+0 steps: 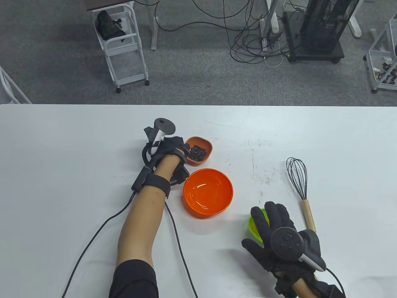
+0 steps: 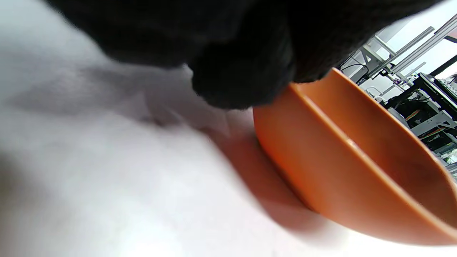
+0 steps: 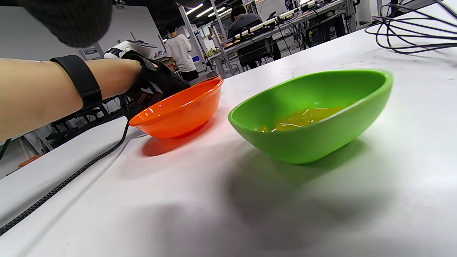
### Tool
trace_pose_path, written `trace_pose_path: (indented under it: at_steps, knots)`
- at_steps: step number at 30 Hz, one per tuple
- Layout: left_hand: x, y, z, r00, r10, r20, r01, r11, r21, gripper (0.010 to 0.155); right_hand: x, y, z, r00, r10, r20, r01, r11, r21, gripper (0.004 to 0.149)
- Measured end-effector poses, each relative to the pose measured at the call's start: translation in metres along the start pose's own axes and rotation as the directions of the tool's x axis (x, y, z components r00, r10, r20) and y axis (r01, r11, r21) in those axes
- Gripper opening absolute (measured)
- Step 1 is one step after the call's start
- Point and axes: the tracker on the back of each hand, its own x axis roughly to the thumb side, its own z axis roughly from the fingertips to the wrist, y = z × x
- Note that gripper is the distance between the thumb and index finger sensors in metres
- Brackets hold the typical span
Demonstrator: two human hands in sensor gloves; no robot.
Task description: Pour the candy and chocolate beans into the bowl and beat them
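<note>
I see a glossy orange bowl (image 1: pixel 207 192), a duller orange dish (image 1: pixel 200 149) of dark beans (image 1: pixel 198 152), a green dish (image 3: pixel 310 114) of yellow candy (image 3: pixel 303 117), a black whisk (image 1: pixel 297 177) with a pale wooden handle, a white tabletop (image 1: pixel 62 149), black-gloved hands.

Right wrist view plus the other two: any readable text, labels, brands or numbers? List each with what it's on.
None readable in any view.
Wall sign behind the left hand: blue and white, text too small to read.
Large orange bowl, small orange dish, green bowl, whisk: no markings visible.
Trackers on both hands, e.g. right hand: buttons only, no legible print.
Left wrist view: blurred, no text.
</note>
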Motion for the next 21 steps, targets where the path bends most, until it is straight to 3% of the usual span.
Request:
trace_pose_path:
  at_steps: [9, 15, 21]
  knots:
    - [-0.001, 0.016, 0.013, 0.999, 0.016, 0.045, -0.019, 0.998, 0.067, 0.048, -0.001, -0.001, 0.000, 1.000, -0.004, -0.001, 0.004, 1.000, 0.003, 0.092]
    - [0.005, 0.042, 0.057, 0.994, -0.036, 0.100, 0.026, 0.995, 0.098, 0.049, 0.000, -0.001, 0.000, 1.000, -0.005, 0.005, 0.005, 1.000, 0.007, 0.092]
    - [0.009, 0.041, 0.104, 0.983, -0.097, 0.159, 0.078, 0.990, 0.119, 0.049, -0.001, -0.002, 0.000, 1.000, -0.012, 0.006, 0.012, 1.000, 0.001, 0.092]
